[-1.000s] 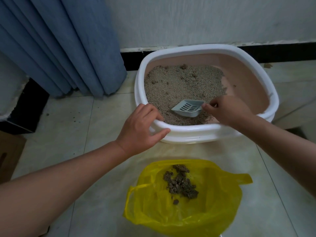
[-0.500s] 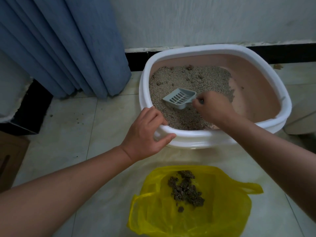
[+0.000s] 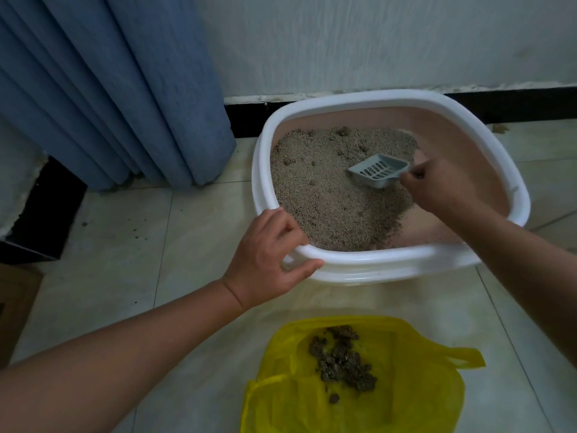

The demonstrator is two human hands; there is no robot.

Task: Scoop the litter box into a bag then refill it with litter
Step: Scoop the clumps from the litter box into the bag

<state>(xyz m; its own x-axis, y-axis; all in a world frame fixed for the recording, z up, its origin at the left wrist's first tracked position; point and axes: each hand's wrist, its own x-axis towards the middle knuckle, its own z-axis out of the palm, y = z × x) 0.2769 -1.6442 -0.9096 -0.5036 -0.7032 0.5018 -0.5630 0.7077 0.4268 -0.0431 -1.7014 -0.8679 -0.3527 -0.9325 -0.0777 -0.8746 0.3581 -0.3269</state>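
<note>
Two hands busy: L hand [image 3: 268,260] grips litter box [image 3: 390,256] rim at 7 o'clock, R hand [image 3: 437,185] clamps scoop [image 3: 377,173] handle, scoop now moved from 6 toward 1 o'clock over litter [image 3: 327,195], empty, so prob. more sifting; bag [image 3: 421,385] at 6 o'clock holds clumps [image 3: 343,360], refill not begun.

Blue pleated curtain [image 3: 109,89] hung at 10 to 11 o'clock, hem down at the floor. White wall [image 3: 374,39] seen across 12 to 2 o'clock, edged below by a black skirting strip [image 3: 515,104]. Pale tiled floor [image 3: 125,276] laid throughout; dark specks [image 3: 136,236] scattered on it at 9 o'clock. Black block [image 3: 46,220] set at 9 o'clock, brown cardboard [image 3: 15,307] just below at 8 o'clock.
</note>
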